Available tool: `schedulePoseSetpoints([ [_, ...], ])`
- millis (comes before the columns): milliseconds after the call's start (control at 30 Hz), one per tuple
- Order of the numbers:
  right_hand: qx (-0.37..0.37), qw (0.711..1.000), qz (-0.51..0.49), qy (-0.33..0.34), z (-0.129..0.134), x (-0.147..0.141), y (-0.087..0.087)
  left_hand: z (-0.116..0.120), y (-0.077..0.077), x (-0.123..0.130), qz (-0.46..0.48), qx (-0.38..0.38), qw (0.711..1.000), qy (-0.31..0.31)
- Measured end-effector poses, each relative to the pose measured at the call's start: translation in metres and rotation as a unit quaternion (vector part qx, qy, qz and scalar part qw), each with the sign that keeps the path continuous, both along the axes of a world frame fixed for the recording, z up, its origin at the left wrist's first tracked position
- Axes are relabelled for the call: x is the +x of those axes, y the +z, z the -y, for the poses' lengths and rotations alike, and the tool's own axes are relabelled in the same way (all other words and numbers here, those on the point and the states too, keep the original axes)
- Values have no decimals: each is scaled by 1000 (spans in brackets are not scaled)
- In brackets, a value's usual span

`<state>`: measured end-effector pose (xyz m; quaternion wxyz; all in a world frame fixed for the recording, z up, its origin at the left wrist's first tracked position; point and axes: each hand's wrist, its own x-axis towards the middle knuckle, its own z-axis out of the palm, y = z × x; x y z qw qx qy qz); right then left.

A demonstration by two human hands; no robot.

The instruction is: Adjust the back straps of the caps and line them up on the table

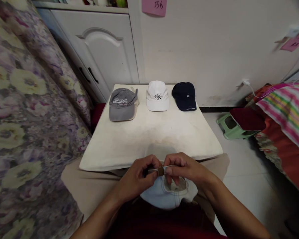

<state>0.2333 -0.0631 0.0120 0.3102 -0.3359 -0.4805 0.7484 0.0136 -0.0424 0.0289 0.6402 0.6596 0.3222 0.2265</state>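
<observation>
A pale blue baseball cap [161, 197] is held over my lap at the near edge of the table, with its back opening towards me. Across that opening runs the cap strap [167, 167], which carries a small brown buckle or tab [160, 171]. My left hand [146, 174] is closed, pinching the strap just left of the brown piece. On the other side, my right hand [183, 168] is closed on the strap too, with some fingers curled down in front of the opening. My hands partly hide the cap's far side.
On the cream-covered table [139, 139] lie a grey cap [123, 104], a white cap [157, 96] and a navy cap [184, 96] in a row. A floral curtain [27, 116] hangs at left. A green stool [235, 127] and a bed [286, 132] stand at right.
</observation>
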Motion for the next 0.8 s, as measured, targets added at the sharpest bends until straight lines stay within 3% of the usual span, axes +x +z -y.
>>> schedulePoseSetpoints([
  [800,6,1000,-10,-13,0,-2,-4,-2,9,2,29,-51,998,14],
])
